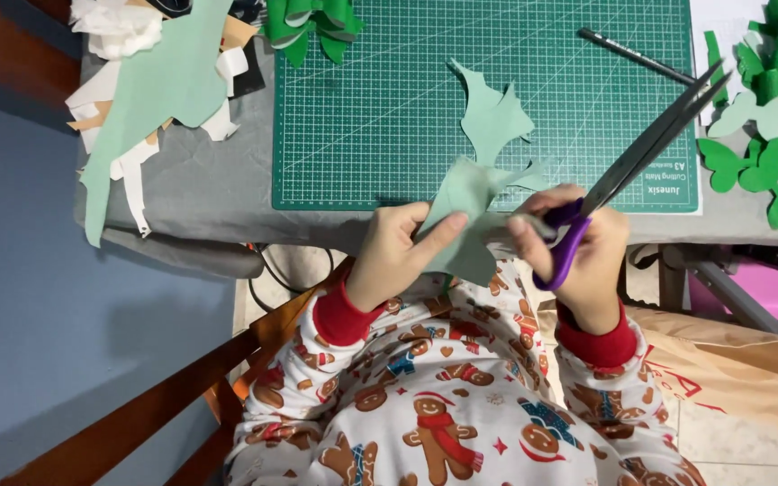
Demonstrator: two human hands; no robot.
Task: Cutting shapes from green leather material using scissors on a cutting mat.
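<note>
Gripping a piece of pale green paper (468,202), the left hand (398,252) pinches it between thumb and fingers just off the near edge of the table (200,184), above the person's lap. Its fingers are closed on the paper's lower left part, and the sheet stands up between the two hands, its jagged upper edge reaching over the green cutting mat (389,99). The right hand (578,252) is clenched around the purple handles of a pair of scissors (628,166), thumb and fingers through the loops. The long dark blades point up and to the right over the mat's corner, slightly parted at the tips. The scissor handles sit just beside the paper's right edge; whether the blades touch it cannot be told.

On the mat, just above the held piece, lies a second pale green scrap (495,112) with pointed ends. A dark pencil (634,56) rests near the mat's upper right corner. To the right, a heap of green paper leaves (772,117) covers the table, some bright and some pale. At the left, a long pale green offcut (150,99) lies over white and brown paper scraps (114,31). Both sleeves are white with gingerbread figures and red cuffs.
</note>
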